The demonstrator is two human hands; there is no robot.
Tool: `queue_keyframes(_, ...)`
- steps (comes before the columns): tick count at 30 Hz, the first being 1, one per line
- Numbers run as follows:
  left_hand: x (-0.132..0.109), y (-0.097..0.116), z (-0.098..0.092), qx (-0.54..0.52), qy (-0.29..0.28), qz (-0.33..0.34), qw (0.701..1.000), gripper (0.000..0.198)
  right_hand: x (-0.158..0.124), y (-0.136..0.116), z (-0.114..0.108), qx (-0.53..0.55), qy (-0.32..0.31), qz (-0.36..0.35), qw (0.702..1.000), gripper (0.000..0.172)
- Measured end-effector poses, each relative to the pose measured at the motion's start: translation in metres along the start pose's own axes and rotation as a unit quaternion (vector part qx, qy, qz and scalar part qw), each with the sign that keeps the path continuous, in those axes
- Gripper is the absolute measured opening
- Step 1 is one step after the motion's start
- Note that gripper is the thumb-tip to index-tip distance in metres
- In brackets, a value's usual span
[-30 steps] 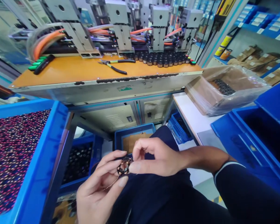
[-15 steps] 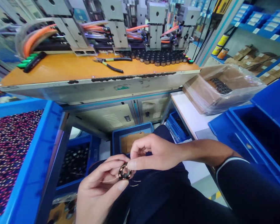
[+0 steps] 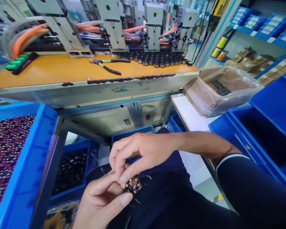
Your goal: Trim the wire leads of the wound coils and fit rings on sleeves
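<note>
Your left hand [image 3: 102,197] is low in the frame, a bit left of the middle. It holds a small ring with copper coils [image 3: 132,187] between the thumb and the fingers, so the hand is closed on it. The ring is tilted, near the bottom middle of the frame, above your dark trousers [image 3: 164,194]. Thin wires [image 3: 146,176] poke out from the ring. Another thin wire [image 3: 99,164] curls up on the left, over your left fingers.

Your right hand [image 3: 140,152] bends over from the right. Its thumb and fingers are close together, just beside the top of the ring. I cannot tell if they pinch a wire.

At the left edge, a big blue bin [image 3: 44,127] is full of red, black and copper parts [image 3: 9,152]. Lower down beside it, another blue bin [image 3: 88,159] holds dark parts [image 3: 71,168]. In the upper part of the frame, pliers [image 3: 107,65] lie on an orange table [image 3: 62,70]. Many black round parts [image 3: 159,60] stand in rows right of them. At the right, a cardboard box [image 3: 197,98] with clear plastic sits on a white table [image 3: 188,111].
</note>
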State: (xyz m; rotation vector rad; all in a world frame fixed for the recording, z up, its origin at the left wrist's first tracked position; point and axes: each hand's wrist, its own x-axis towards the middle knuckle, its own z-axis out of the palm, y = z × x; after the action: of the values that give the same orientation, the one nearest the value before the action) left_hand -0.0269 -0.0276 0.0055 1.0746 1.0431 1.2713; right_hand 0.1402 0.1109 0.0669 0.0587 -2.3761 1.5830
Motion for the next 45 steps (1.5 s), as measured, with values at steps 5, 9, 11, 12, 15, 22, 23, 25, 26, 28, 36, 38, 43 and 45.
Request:
queue_keyframes(5,-0.004,-0.003,-0.005,0.003,0.022,0.006,1.0,0.026,0.001,0.005,0.012,-0.016,0.09,0.029,0.995,0.01)
queue_keyframes(9,-0.007,-0.009,-0.01,-0.014,0.067,0.029,0.997,0.028,-0.012,-0.004,0.021,-0.02,0.186,0.075,0.979,0.013)
queue_keyframes(11,-0.007,-0.012,-0.01,-0.039,0.07,0.052,0.995,0.031,-0.017,-0.01,0.024,-0.007,0.204,0.118,0.972,0.013)
queue_keyframes(12,-0.007,-0.013,-0.01,-0.048,0.062,0.06,0.995,0.031,-0.019,-0.013,0.025,0.01,0.205,0.145,0.968,0.012)
queue_keyframes(15,-0.005,-0.015,-0.011,-0.054,0.031,0.058,0.996,0.028,-0.02,-0.017,0.028,0.089,0.195,0.218,0.952,0.011)
queue_keyframes(22,-0.005,-0.015,-0.012,-0.032,0.01,0.032,0.999,0.031,-0.01,-0.02,0.026,0.047,0.121,0.253,0.959,0.008)
queue_keyframes(23,-0.005,-0.015,-0.012,-0.04,0.008,0.034,0.999,0.031,-0.01,-0.021,0.025,0.028,0.117,0.247,0.962,0.008)
queue_keyframes(25,-0.006,-0.017,-0.011,-0.061,0.012,0.037,0.997,0.031,-0.01,-0.024,0.026,0.004,0.118,0.235,0.965,0.007)
queue_keyframes(26,-0.006,-0.018,-0.01,-0.072,0.016,0.038,0.997,0.031,-0.011,-0.025,0.026,0.002,0.12,0.231,0.965,0.007)
queue_keyframes(28,-0.006,-0.02,-0.011,-0.086,0.023,0.039,0.995,0.034,-0.013,-0.026,0.028,0.023,0.127,0.224,0.966,0.007)
queue_keyframes(36,0.001,-0.022,-0.011,-0.09,-0.017,0.061,0.994,0.037,-0.022,-0.02,0.037,0.166,0.164,0.188,0.954,0.005)
queue_keyframes(38,0.002,-0.021,-0.009,-0.092,-0.019,0.068,0.993,0.036,-0.023,-0.018,0.038,0.186,0.163,0.195,0.949,0.004)
queue_keyframes(43,0.002,-0.019,-0.008,-0.093,-0.041,0.082,0.991,0.034,-0.025,-0.015,0.04,0.208,0.161,0.197,0.944,0.005)
queue_keyframes(45,0.002,-0.019,-0.009,-0.094,-0.048,0.081,0.991,0.033,-0.025,-0.014,0.04,0.227,0.16,0.197,0.94,0.006)
